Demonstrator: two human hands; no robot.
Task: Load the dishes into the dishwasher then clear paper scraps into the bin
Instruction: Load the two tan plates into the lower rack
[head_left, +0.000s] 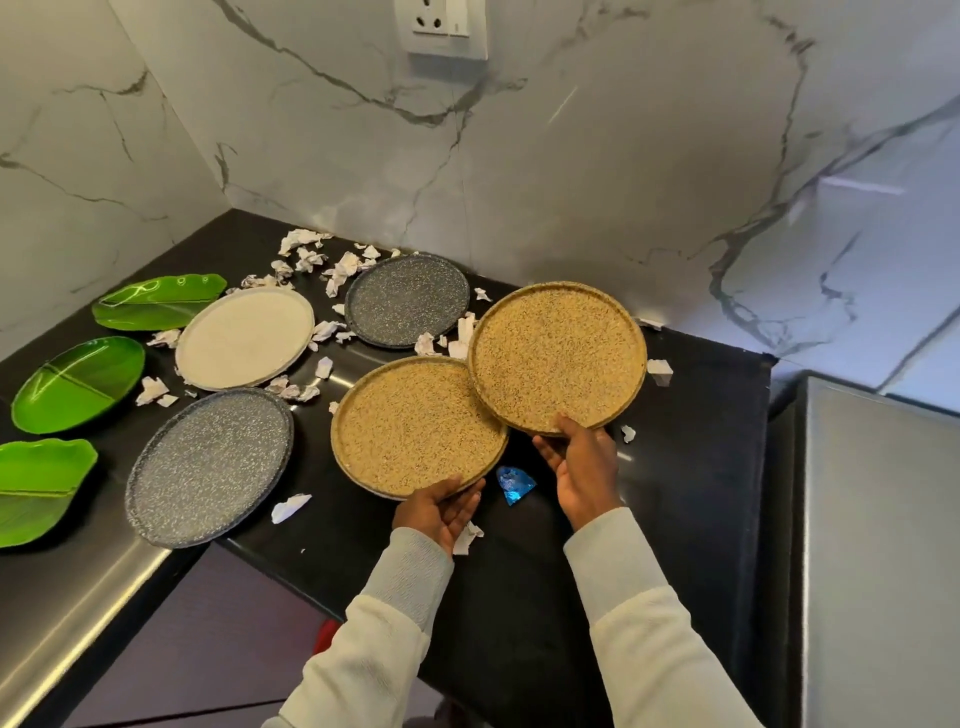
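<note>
Two tan speckled plates are in my hands above the black counter (701, 467). My left hand (439, 512) grips the near rim of the lower tan plate (415, 421). My right hand (582, 462) holds the near rim of the upper tan plate (558, 356), which is tilted up and overlaps the other's right edge. On the counter lie a dark grey speckled plate (408, 299), a lighter grey speckled plate (208, 462) and a white plate (244, 338). Three green leaf-shaped dishes (78, 384) sit at the left. Crumpled paper scraps (340, 270) are scattered among the plates.
A blue foil wrapper (514, 484) lies between my hands. Marble walls close the counter's back and left, with a wall socket (441, 26) above. A steel surface (883, 519) stands to the right, below counter level. The counter's steel front edge (78, 623) runs at lower left.
</note>
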